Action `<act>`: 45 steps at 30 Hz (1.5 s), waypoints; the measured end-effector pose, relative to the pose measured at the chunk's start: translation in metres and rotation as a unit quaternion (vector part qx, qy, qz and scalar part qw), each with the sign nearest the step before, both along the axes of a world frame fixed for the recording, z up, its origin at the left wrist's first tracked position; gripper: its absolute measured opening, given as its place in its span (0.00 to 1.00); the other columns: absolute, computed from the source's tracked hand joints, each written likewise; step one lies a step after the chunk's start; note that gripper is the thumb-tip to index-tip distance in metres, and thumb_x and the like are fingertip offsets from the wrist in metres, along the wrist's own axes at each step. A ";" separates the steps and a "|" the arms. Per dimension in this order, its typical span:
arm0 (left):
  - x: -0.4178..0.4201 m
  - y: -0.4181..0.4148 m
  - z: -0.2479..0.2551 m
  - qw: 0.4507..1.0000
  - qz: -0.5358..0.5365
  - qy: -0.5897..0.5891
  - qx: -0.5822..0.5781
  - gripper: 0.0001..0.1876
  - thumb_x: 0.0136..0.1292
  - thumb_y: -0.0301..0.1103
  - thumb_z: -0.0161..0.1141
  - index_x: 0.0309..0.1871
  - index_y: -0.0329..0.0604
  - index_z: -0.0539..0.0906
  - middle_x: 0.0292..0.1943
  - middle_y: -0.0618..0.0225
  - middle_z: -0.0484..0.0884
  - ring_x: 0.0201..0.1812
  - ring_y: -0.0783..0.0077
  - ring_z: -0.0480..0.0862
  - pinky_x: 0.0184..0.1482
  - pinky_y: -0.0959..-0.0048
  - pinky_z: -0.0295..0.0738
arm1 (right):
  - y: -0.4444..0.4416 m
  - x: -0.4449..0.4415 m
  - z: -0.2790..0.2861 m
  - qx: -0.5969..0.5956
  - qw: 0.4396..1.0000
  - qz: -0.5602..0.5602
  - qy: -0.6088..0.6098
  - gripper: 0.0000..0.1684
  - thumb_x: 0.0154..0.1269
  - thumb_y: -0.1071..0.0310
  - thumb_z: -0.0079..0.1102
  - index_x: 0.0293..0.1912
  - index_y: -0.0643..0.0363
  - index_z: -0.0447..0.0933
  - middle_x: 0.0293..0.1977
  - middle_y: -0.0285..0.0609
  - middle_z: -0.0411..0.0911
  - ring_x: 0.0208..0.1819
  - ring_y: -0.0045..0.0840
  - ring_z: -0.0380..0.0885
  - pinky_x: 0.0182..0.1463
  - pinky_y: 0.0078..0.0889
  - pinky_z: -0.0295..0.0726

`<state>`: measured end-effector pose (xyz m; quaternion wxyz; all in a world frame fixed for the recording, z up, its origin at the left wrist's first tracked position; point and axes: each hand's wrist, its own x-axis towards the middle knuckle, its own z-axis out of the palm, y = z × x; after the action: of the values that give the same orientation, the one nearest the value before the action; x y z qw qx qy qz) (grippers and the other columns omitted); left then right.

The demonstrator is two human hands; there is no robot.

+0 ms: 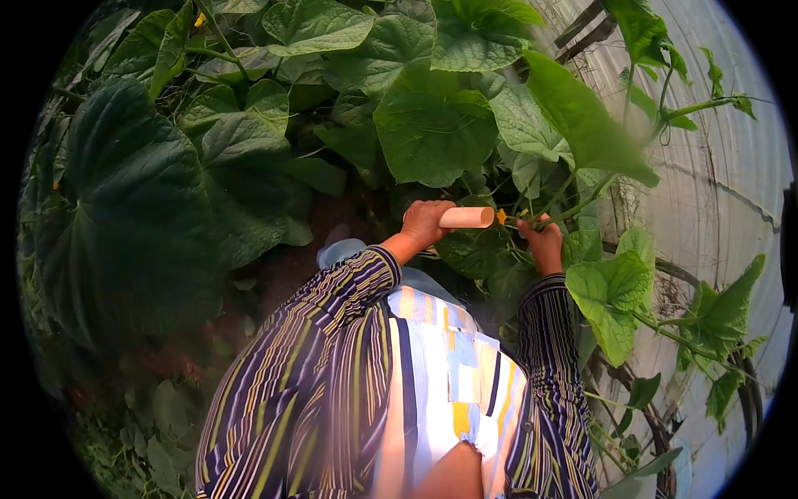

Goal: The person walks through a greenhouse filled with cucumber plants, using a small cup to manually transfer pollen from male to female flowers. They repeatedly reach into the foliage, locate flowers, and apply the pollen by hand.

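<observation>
My left hand point(426, 222) is closed around a short pale pink tube point(467, 218), whose end points right, towards a small orange-yellow flower point(501, 216). Just past that flower, the fingers of my right hand point(541, 242) pinch a green vine stem point(576, 208). Broad leaves, like those of a cucumber plant, surround both hands; one large leaf point(435, 121) hangs above them. Some fingertips of both hands are hidden from this angle.
Translucent plastic sheeting point(717, 181) rises along the right side, with stray vine shoots point(673, 337) before it. Very large dark leaves point(137, 212) fill the left. Brown soil point(283, 280) shows between the plants, and a second yellow flower point(200, 20) is at the top left.
</observation>
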<state>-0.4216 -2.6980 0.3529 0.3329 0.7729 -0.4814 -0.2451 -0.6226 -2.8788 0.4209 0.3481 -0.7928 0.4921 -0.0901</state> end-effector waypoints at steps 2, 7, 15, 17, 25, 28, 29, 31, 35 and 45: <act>-0.001 0.005 -0.003 1.000 0.012 0.023 -0.003 0.21 0.44 0.40 0.71 0.44 0.55 0.79 0.39 0.69 0.83 0.41 0.59 0.81 0.45 0.64 0.72 | -0.004 -0.009 0.009 0.050 0.996 -0.066 -0.031 0.16 0.56 0.58 0.68 0.31 0.60 0.73 0.22 0.39 0.72 0.27 0.25 0.72 0.30 0.32 0.67; -0.002 0.019 0.014 0.997 0.048 0.062 -0.020 0.24 0.43 0.41 0.72 0.46 0.54 0.79 0.41 0.70 0.83 0.43 0.61 0.81 0.47 0.65 0.71 | -0.022 -0.053 -0.020 0.182 0.929 -0.296 -0.127 0.24 0.61 0.61 0.63 0.53 0.60 0.70 0.43 0.35 0.76 0.41 0.21 0.74 0.39 0.29 0.71; 0.022 0.055 0.098 0.973 0.178 0.042 -0.137 0.27 0.42 0.40 0.74 0.49 0.50 0.79 0.43 0.67 0.83 0.44 0.60 0.82 0.49 0.64 0.74 | 0.047 0.021 -0.004 0.371 0.917 -0.097 -0.109 0.27 0.64 0.63 0.59 0.59 0.62 0.67 0.46 0.38 0.77 0.46 0.22 0.77 0.44 0.23 0.74; 0.032 0.057 0.123 0.959 0.213 0.037 -0.181 0.27 0.41 0.37 0.75 0.48 0.48 0.79 0.41 0.65 0.84 0.42 0.59 0.83 0.46 0.65 0.76 | 0.053 0.064 0.004 0.358 0.927 0.033 -0.103 0.25 0.64 0.64 0.59 0.58 0.63 0.68 0.45 0.40 0.77 0.46 0.23 0.77 0.46 0.24 0.75; 0.061 0.101 0.221 0.864 0.313 0.205 -0.336 0.18 0.53 0.24 0.69 0.48 0.36 0.78 0.42 0.71 0.82 0.41 0.80 0.79 0.45 0.78 0.75 | 0.063 0.220 0.036 0.130 0.926 0.263 -0.239 0.28 0.60 0.62 0.61 0.57 0.65 0.69 0.51 0.52 0.74 0.54 0.36 0.75 0.58 0.34 0.72; 0.067 0.128 0.244 0.840 0.412 0.192 -0.298 0.17 0.58 0.28 0.65 0.50 0.36 0.77 0.44 0.71 0.80 0.45 0.78 0.78 0.51 0.77 0.73 | 0.057 0.234 0.042 -0.007 0.949 0.179 -0.259 0.27 0.58 0.65 0.60 0.56 0.66 0.69 0.52 0.54 0.72 0.55 0.43 0.70 0.60 0.38 0.68; 0.072 0.139 0.252 0.845 0.436 0.146 -0.275 0.17 0.60 0.30 0.65 0.51 0.36 0.76 0.45 0.70 0.79 0.46 0.77 0.77 0.53 0.76 0.72 | 0.054 0.231 0.046 -0.044 0.953 0.161 -0.252 0.28 0.58 0.65 0.60 0.56 0.65 0.69 0.54 0.53 0.71 0.57 0.43 0.68 0.62 0.38 0.66; 0.077 0.152 0.269 0.837 0.443 0.148 -0.284 0.26 0.60 0.30 0.64 0.60 0.35 0.70 0.56 0.61 0.74 0.58 0.68 0.73 0.62 0.69 0.66 | 0.044 0.219 0.042 -0.086 0.963 0.116 -0.228 0.29 0.57 0.64 0.61 0.57 0.64 0.69 0.57 0.53 0.68 0.60 0.43 0.65 0.64 0.40 0.62; 0.082 0.179 0.280 0.812 0.470 0.116 -0.326 0.27 0.60 0.31 0.64 0.61 0.35 0.69 0.56 0.62 0.74 0.58 0.68 0.72 0.62 0.69 0.65 | 0.048 0.202 0.027 -0.060 0.975 0.111 -0.182 0.30 0.57 0.63 0.62 0.58 0.62 0.69 0.58 0.52 0.67 0.61 0.43 0.64 0.65 0.41 0.61; 0.070 0.210 0.305 0.769 0.518 0.069 -0.368 0.29 0.57 0.29 0.66 0.61 0.32 0.69 0.56 0.60 0.75 0.58 0.66 0.74 0.63 0.67 0.66 | 0.086 0.268 0.106 0.142 0.905 0.229 -0.330 0.22 0.63 0.66 0.59 0.55 0.64 0.70 0.47 0.48 0.77 0.48 0.30 0.78 0.53 0.29 0.75</act>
<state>-0.3519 -2.4876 0.6578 0.7007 0.7044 -0.0365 0.1076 -0.3550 -2.7925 0.5273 0.6103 -0.7511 0.1613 -0.1934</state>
